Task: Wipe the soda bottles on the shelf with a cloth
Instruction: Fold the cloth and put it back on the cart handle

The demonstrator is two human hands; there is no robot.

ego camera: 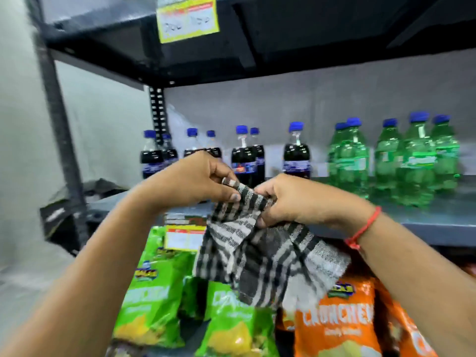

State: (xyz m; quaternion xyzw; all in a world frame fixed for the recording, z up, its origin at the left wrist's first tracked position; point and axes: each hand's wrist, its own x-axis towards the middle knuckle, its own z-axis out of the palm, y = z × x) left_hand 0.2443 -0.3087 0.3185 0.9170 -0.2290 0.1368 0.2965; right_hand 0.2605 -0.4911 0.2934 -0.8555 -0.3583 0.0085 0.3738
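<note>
A black-and-white checked cloth (260,256) hangs in front of the shelf, gripped at its top edge by both hands. My left hand (195,179) pinches its upper left corner and my right hand (291,199) clutches the fabric beside it. Behind the hands, several dark cola bottles (296,153) with blue caps stand along the grey shelf (425,222). Several green soda bottles (417,161) with blue caps stand to the right. The hands hide the lower parts of some cola bottles. Neither hand touches a bottle.
Green snack bags (152,300) and orange snack bags (337,325) fill the level below. A yellow price tag (188,19) hangs from the dark upper shelf, and another tag (184,237) sits on the shelf edge. A black upright post (59,112) stands left, by a dark bag (67,212).
</note>
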